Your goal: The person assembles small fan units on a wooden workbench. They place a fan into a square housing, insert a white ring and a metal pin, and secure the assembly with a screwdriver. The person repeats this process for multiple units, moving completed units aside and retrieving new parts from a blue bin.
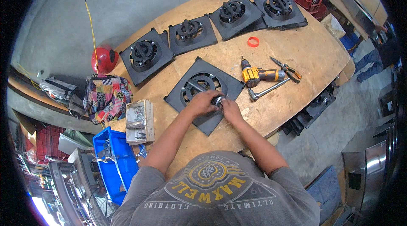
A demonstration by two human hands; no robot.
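One small round part point(218, 101) sits pinched in my grip, left hand point(203, 103) and right hand point(230, 110), over the black panel point(229, 82); a slack hold could drop it.

R of the R hand point(231, 110), drill point(253, 76), ratchet point(271, 88) & pliers point(290, 71) block the way; tbl point(313, 52) beyond is open. Far side, blk fan units point(195, 43) form a barrier. On L, parts box point(149, 123) & blue bin point(120, 160) obstruct.
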